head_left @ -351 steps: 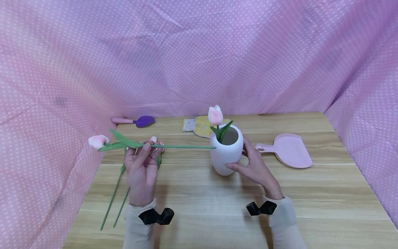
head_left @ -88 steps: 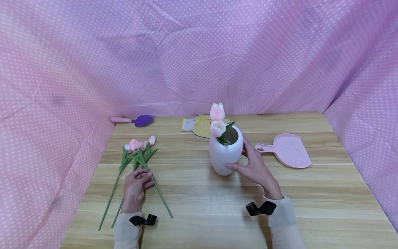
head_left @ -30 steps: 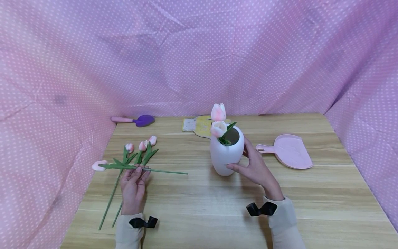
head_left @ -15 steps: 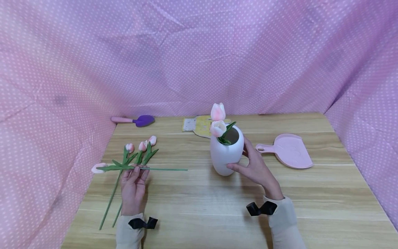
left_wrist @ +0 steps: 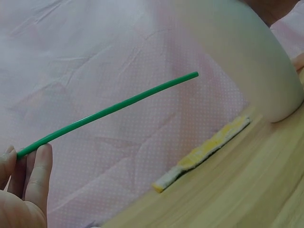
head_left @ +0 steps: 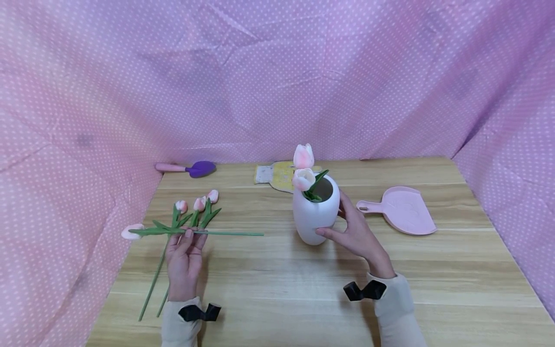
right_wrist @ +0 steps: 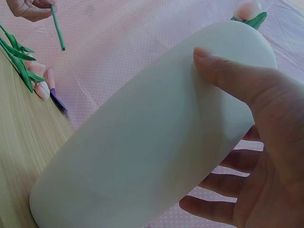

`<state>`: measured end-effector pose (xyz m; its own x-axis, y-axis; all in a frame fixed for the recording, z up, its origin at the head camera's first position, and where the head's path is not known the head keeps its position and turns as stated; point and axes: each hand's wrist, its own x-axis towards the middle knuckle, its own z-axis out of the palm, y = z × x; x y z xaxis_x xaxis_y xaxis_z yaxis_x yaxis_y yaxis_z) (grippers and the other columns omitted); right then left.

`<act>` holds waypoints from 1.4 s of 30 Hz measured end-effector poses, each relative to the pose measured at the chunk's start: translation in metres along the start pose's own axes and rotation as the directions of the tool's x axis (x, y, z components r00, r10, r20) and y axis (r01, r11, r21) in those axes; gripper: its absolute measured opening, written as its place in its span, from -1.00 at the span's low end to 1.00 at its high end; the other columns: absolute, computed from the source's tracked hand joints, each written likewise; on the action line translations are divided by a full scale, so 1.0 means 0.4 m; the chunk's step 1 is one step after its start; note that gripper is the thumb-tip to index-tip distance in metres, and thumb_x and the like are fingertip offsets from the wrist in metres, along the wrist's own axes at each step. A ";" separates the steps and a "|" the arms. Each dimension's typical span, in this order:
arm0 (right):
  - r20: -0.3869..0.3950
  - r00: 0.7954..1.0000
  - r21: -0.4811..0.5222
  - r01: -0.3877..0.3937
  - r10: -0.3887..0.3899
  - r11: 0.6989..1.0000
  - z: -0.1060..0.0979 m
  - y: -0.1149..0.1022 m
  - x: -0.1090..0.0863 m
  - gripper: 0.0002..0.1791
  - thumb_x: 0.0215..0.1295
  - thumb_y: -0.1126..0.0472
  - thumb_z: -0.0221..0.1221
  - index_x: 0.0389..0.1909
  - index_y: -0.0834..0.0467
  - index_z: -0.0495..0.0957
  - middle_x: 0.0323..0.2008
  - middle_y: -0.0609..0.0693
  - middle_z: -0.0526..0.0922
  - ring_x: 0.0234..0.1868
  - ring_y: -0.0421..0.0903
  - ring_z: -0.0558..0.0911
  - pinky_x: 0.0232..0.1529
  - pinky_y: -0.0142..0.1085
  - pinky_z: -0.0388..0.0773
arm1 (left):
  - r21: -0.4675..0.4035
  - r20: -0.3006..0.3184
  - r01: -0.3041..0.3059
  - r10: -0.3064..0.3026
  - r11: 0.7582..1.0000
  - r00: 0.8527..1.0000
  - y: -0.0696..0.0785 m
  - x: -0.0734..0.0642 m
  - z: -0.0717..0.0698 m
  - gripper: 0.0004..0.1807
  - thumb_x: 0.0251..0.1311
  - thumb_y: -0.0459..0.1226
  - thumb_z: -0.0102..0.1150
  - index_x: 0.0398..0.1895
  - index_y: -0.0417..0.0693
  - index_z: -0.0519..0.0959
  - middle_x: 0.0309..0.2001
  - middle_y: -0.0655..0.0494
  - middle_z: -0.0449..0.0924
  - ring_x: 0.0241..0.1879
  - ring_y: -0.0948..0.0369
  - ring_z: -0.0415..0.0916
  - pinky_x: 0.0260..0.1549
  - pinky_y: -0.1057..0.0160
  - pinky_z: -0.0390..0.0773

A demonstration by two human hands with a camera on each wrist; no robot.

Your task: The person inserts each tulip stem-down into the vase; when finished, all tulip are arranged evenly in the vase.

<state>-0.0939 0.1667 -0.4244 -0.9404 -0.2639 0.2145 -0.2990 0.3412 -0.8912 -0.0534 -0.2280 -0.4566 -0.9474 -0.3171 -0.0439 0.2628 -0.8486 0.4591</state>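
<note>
It's all about the stem here: one pink-and-white artificial tulip (head_left: 217,233) lies crosswise in the air, bloom out to the left, bare cut end pointing right, straight at the vase's side and well apart from it. The vase mouth opens upward, so stem and opening are at odds; that angle looks like the crux. The left hand (head_left: 185,265) has it in a narrow grip, thumb and fingertips pinching the stem just below the leaves. No other hand is near that flower.

Over to the white vase (head_left: 313,221), standing on the surface (head_left: 269,279), steadied by the right hand (head_left: 357,234) in a wide grip, thumb across the front, fingers round the far side. Inside, two tulips (head_left: 304,179) crowd the left of the rim, blooms above it, stem ends out of sight; the mouth's right half shows open.

Beyond the left hand, three loose tulips (head_left: 199,204) lie on the surface. Further back, a purple trowel (head_left: 201,169); behind the vase, what looks like a yellow glove (head_left: 282,177); off right, a pink dustpan (head_left: 409,212).
</note>
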 end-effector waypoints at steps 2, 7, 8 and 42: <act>0.000 1.000 -0.002 -0.001 0.001 1.000 0.000 0.000 0.000 0.11 0.04 0.15 0.52 0.55 -0.14 0.05 0.37 0.05 0.44 0.37 0.09 0.46 0.34 0.16 0.52 | -0.001 0.017 -0.010 0.010 1.000 1.000 -0.001 -0.002 0.010 -0.79 0.40 -0.59 -0.13 -0.26 -0.38 0.55 -0.32 -0.19 0.71 -0.30 -0.01 0.75 -0.23 0.05 0.81; 0.001 1.000 -0.001 0.002 -0.002 1.000 -0.001 -0.001 0.000 0.12 0.04 0.16 0.52 0.55 -0.15 0.05 0.37 0.05 0.44 0.37 0.09 0.47 0.34 0.16 0.51 | -0.013 0.040 -0.022 0.022 1.000 0.999 0.000 -0.007 0.033 -0.81 0.40 -0.59 -0.11 -0.24 -0.39 0.54 -0.33 -0.19 0.69 -0.29 -0.01 0.73 -0.22 0.05 0.81; 0.001 1.000 -0.001 0.002 -0.002 1.000 -0.001 -0.001 0.000 0.12 0.04 0.16 0.52 0.55 -0.15 0.05 0.37 0.05 0.44 0.37 0.09 0.47 0.35 0.16 0.51 | -0.017 0.047 -0.023 0.024 1.000 0.999 0.000 -0.008 0.037 -0.82 0.40 -0.59 -0.11 -0.23 -0.39 0.54 -0.33 -0.19 0.69 -0.29 -0.01 0.72 -0.22 0.05 0.81; -0.004 1.000 -0.001 0.007 -0.007 1.000 0.000 0.002 0.000 0.10 0.03 0.16 0.52 0.54 -0.12 0.07 0.36 0.05 0.45 0.36 0.08 0.47 0.34 0.16 0.52 | -0.064 0.303 -0.091 0.106 0.994 0.947 -0.022 -0.018 0.203 -0.71 0.39 -0.62 -0.16 -0.12 -0.35 0.60 -0.27 -0.22 0.76 -0.15 0.01 0.77 -0.10 0.04 0.79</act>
<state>-0.0942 0.1669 -0.4252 -0.9390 -0.2627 0.2219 -0.3054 0.3406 -0.8893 -0.0636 -0.1840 -0.3884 -0.9246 -0.2624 0.2760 0.3593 -0.8413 0.4039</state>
